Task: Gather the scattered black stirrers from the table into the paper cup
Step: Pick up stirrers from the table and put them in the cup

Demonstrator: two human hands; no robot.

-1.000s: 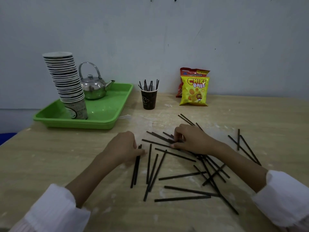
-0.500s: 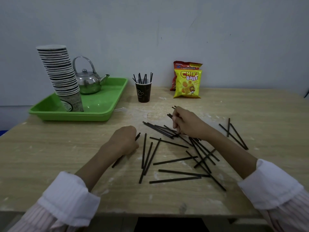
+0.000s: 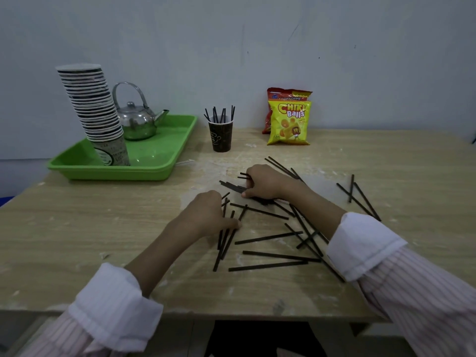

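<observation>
Left hand (image 3: 206, 215) and right hand (image 3: 265, 182), fingers curled around black stirrers (image 3: 268, 265) on the table (image 3: 77, 228), paper cup (image 3: 220, 135) beyond.

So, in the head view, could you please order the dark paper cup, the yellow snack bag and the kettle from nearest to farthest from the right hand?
From the right hand:
1. Dark paper cup, just beyond it, slightly left.
2. Yellow snack bag, behind it by the wall, slightly right.
3. Kettle, far left on the green tray.

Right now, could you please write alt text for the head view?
Two hands, left hand and right hand, gather scattered black stirrers on a wooden table. Behind stand a dark paper cup holding stirrers, a green tray and snack bags.
</observation>
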